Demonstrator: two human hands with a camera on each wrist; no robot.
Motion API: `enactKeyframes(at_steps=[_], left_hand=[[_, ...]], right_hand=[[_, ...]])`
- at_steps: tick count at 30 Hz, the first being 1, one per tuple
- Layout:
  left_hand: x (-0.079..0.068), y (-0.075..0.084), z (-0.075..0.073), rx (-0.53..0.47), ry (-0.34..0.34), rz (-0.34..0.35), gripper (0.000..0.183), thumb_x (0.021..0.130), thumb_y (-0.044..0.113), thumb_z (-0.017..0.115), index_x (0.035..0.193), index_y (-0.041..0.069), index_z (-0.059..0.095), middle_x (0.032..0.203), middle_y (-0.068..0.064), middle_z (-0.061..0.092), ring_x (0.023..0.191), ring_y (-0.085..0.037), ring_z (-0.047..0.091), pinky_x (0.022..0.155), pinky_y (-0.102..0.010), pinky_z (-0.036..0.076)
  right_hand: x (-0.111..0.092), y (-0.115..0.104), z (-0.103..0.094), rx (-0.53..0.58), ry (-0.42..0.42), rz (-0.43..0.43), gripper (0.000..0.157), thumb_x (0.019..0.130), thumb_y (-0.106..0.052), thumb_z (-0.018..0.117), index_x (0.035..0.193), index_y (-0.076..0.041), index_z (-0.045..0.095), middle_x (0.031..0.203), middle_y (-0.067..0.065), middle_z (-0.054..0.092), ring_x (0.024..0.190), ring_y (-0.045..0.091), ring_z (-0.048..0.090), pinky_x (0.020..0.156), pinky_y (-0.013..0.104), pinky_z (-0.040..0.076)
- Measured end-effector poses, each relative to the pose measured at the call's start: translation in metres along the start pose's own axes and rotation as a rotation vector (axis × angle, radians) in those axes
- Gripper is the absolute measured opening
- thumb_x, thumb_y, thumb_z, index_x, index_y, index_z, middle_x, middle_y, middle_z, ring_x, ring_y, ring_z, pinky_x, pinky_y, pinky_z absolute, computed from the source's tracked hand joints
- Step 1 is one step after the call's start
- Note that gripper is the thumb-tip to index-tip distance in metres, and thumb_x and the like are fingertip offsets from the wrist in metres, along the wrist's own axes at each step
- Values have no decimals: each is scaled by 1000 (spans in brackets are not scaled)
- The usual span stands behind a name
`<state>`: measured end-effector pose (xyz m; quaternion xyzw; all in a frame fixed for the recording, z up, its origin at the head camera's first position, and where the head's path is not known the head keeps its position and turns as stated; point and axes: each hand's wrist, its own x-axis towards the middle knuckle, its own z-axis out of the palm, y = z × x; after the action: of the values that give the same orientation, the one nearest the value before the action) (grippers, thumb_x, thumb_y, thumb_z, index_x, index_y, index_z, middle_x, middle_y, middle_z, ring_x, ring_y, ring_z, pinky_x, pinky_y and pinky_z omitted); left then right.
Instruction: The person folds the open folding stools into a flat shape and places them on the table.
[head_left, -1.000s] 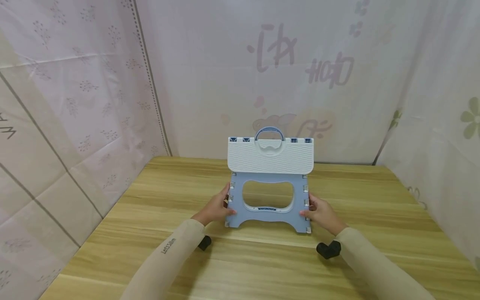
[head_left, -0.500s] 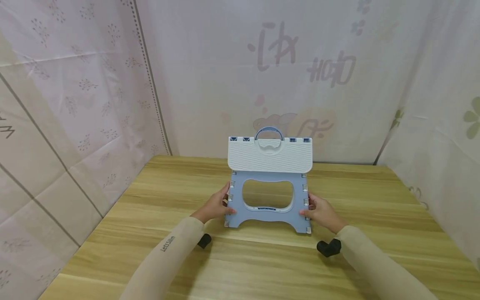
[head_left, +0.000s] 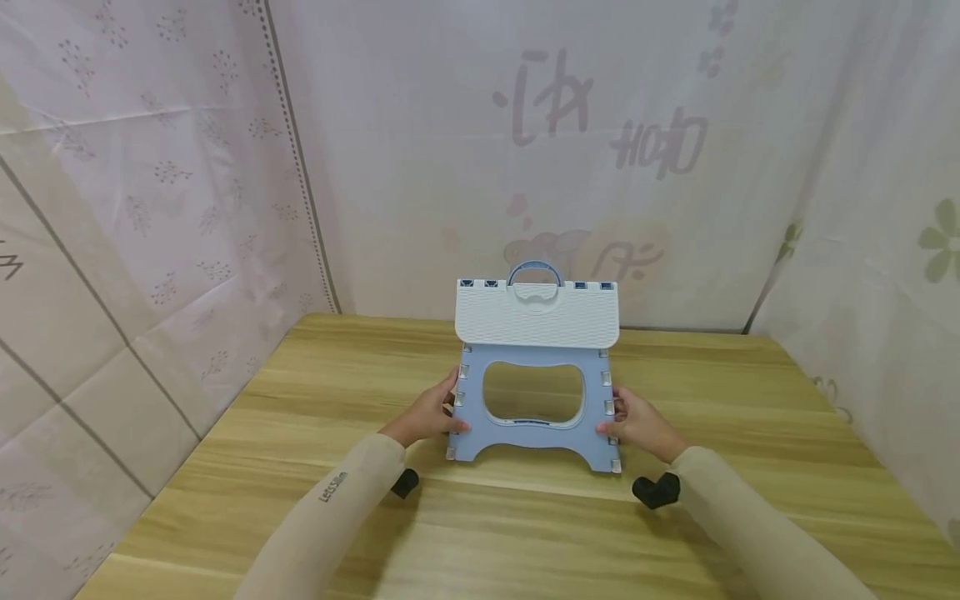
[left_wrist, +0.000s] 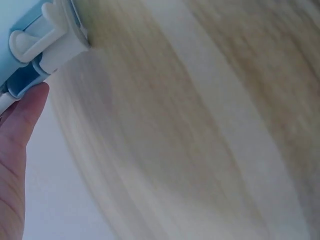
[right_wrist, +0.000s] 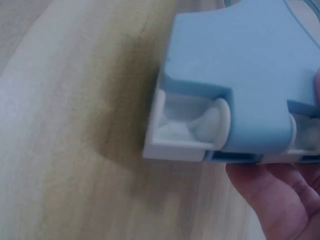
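A folding step stool (head_left: 537,437) with light blue legs and a white textured top panel (head_left: 537,323) stands upright in the middle of the head view. Its blue carry handle (head_left: 535,265) arches above the panel. My left hand (head_left: 429,415) grips the stool's left side, thumb on the front face and fingers behind the edge. On the opposite side my right hand (head_left: 643,427) holds it the same way. Close up, the right wrist view has a white hinge piece (right_wrist: 190,122) at a blue corner, with fingers beneath. In the left wrist view, only part of the hand shows beside a hinge.
A wood-grain table (head_left: 337,367) lies under the stool. Printed curtains (head_left: 420,150) hang behind and at both sides. Black pieces (head_left: 657,491) show below both wrists.
The stool has shifted very slightly, its right side a little to the left and its handle a little lower in the head view. Both hands keep their hold.
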<state>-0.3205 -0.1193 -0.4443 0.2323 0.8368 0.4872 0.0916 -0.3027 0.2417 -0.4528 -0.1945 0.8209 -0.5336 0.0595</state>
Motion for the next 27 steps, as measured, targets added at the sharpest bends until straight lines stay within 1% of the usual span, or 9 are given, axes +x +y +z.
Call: enactKeyframes(at_steps=[5,7,13,18,22,27], left_hand=[[0,0,0,5,-2,-7,100,80,-12,72,153,-4,5,105,-30,61,77,-28,66,64,-38,58],[0,1,0,3,-3,-19,100,79,-13,71,153,-3,5,104,-30,61,77,-28,66,62,-39,58],[0,3,0,-16,-7,-52,100,80,-12,71,154,-1,5,105,-29,61,79,-29,66,61,-39,58],[2,3,0,-28,-12,-55,100,80,-13,71,154,-2,5,105,-29,61,81,-31,67,62,-39,58],[3,5,-1,-25,-9,-73,100,80,-13,71,154,0,6,105,-28,61,81,-28,66,62,-38,58],[3,5,-1,-27,-24,-73,99,81,-12,70,155,2,6,105,-28,60,81,-26,65,63,-38,58]], right_hand=[[2,-3,0,-19,-27,7,59,84,13,64,128,26,27,109,39,59,94,31,65,72,32,57],[3,-3,0,-23,-36,12,59,84,13,65,128,26,27,109,39,59,94,33,65,72,32,57],[5,-2,-3,-26,-67,10,61,83,13,66,128,24,26,106,36,61,93,32,66,70,34,57],[7,0,-4,-16,-77,16,62,83,12,66,129,24,26,107,36,61,93,32,65,70,34,57],[8,2,-4,-8,-76,18,61,84,12,66,129,24,26,109,38,59,93,32,65,70,35,58],[6,0,-4,-4,-70,37,61,84,12,66,129,23,26,107,37,60,91,30,66,69,37,58]])
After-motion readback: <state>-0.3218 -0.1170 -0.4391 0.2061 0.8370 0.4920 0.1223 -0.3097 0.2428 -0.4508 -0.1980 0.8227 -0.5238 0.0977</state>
